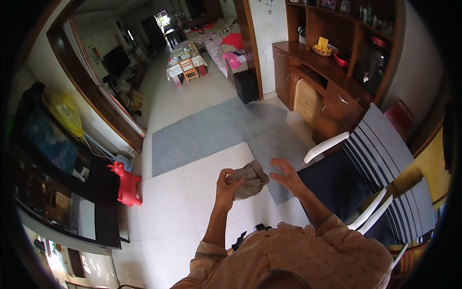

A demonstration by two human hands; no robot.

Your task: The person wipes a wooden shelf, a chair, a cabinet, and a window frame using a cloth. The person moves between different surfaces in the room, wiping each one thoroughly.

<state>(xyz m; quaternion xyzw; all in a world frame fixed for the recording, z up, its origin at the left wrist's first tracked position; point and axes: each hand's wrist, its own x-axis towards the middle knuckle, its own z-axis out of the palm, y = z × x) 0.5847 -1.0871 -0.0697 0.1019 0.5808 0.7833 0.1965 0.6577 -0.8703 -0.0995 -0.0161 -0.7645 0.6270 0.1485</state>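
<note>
My left hand [228, 186] grips a bunched piece of grey-brown cloth [251, 180], its thumb across the near side and its fingers curled round the left edge. The cloth is folded into a rounded bundle and held in the air above pale floor tiles. Just right of it, my right hand [287, 175] is held apart from the cloth, thumb and fingers spread with nothing between them. What kind of cloth item it is cannot be made out.
Two white-armed chairs with dark seats [335, 188] stand close on my right. A red rubber animal toy [126, 185] is on the floor at left, beside a dark cabinet [104, 202]. Grey mats [202, 126] cover the floor ahead, before a wooden cabinet [283, 72] and a black box [246, 86].
</note>
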